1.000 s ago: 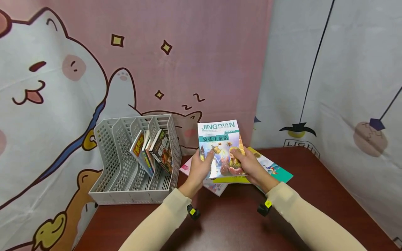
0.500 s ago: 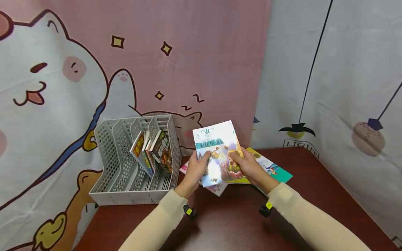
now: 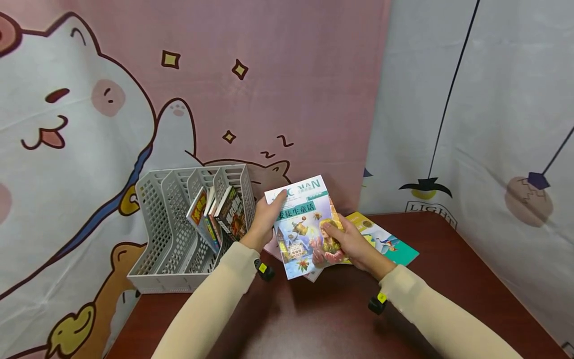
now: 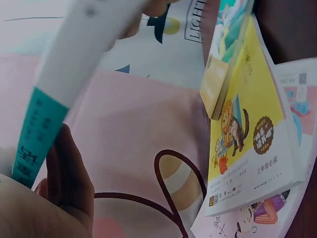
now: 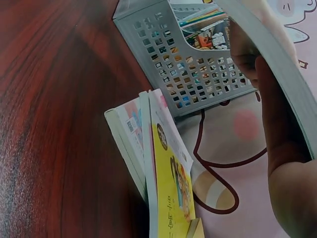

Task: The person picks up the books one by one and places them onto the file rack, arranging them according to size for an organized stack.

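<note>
A paperback book (image 3: pixel 298 244) with a blue and white illustrated cover is held tilted over the table between both hands. My left hand (image 3: pixel 265 219) grips its upper left side, thumb lying across the cover near the title. At the right edge my right hand (image 3: pixel 356 244) holds it, thumb on the cover and fingers behind. In the left wrist view the book's teal-banded spine (image 4: pixel 39 134) rises from the left hand. Beneath and behind it, several books lie on the table, among them a yellow and white book (image 4: pixel 247 144).
A grey perforated file rack (image 3: pixel 179 281) stands to the left, with several books (image 3: pixel 230 212) leaning in its right compartments. A teal and white book (image 3: pixel 394 247) lies on the brown table (image 3: pixel 332 319). Printed cloth (image 3: pixel 314 99) hangs behind.
The book has moved left and down and turned counter-clockwise. My left hand has shifted from its lower left edge up toward the top left corner; the right hand keeps its grip.
</note>
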Demonstrator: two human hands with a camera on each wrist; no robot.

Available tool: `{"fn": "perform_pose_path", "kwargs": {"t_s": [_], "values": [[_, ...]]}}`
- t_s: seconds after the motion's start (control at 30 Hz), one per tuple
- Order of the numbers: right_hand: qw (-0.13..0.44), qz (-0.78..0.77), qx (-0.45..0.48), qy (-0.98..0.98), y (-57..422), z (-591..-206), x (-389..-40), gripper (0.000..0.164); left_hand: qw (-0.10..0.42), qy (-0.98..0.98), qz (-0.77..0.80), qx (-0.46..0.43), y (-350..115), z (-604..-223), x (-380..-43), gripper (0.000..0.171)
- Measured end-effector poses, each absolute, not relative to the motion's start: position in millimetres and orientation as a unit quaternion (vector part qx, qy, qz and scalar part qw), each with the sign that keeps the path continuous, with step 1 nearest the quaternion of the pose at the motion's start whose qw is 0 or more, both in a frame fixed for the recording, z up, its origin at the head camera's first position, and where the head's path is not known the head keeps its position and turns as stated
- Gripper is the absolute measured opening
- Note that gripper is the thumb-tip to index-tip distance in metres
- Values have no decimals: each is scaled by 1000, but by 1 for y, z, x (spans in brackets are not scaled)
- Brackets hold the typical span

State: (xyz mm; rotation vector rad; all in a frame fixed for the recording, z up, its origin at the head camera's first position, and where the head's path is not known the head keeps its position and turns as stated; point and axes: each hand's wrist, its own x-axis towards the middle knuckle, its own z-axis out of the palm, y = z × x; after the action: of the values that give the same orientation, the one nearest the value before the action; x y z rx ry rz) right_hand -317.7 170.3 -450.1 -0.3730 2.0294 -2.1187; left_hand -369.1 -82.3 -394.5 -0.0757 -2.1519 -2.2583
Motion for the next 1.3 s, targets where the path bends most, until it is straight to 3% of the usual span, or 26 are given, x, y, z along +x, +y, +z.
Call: {"fn": "perform_pose_path", "kwargs": {"t_s": [0.2,0.47,0.63,0.9,1.1,1.3], "values": [[104,-700,-130,694,168,-456,-319,64,7,-668,-744,-22,-86,-395,-365,48],[118,-683,-119,711,159,-461,-321,67,86,-679,-728,-45,-88,-389,-354,36],[134,-660,-98,732,153,-463,-320,70,103,-684,-719,-65,-94,-386,-347,34],[212,-627,-133,738,141,-471,-314,73,116,-719,-680,-89,-126,-380,-338,32],[266,-604,-194,726,134,-472,-310,59,131,-735,-658,-97,-158,-364,-326,38],[275,-591,-208,730,122,-473,-309,40,157,-746,-640,-94,-189,-347,-316,44]]}}
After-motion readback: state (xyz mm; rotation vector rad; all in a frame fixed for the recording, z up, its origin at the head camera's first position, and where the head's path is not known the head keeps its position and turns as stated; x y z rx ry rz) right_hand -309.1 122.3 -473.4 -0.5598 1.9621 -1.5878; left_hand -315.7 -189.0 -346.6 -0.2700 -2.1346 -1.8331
